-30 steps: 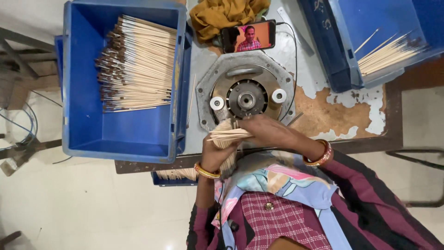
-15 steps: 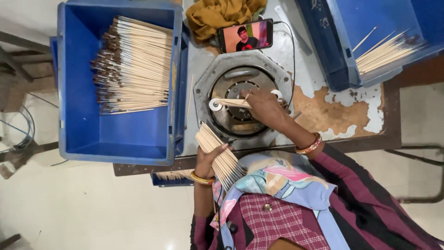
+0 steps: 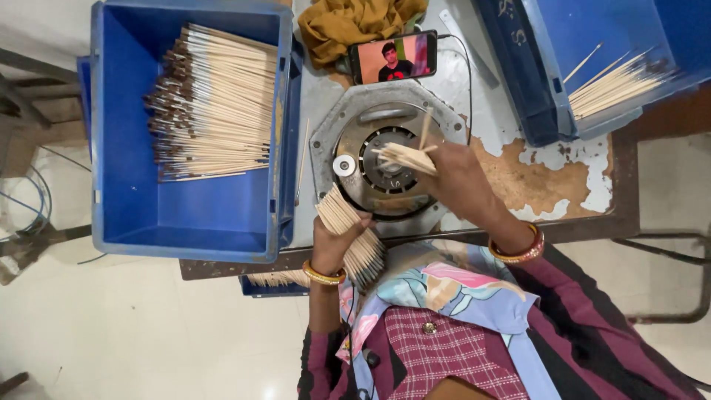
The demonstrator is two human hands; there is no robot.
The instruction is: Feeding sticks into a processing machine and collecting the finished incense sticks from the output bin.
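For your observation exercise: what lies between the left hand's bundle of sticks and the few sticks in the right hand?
In the head view, the round metal machine lies between the bundle of sticks in the left hand and the few sticks in the right hand.

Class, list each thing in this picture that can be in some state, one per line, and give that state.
Left hand: closed around a bundle of sticks.
Right hand: pinching a few sticks over the round machine.
Left blue crate: partly filled with stacked sticks.
Right blue crate: holds fewer sticks.
Phone: screen lit, cable attached.
Yellow cloth: crumpled.
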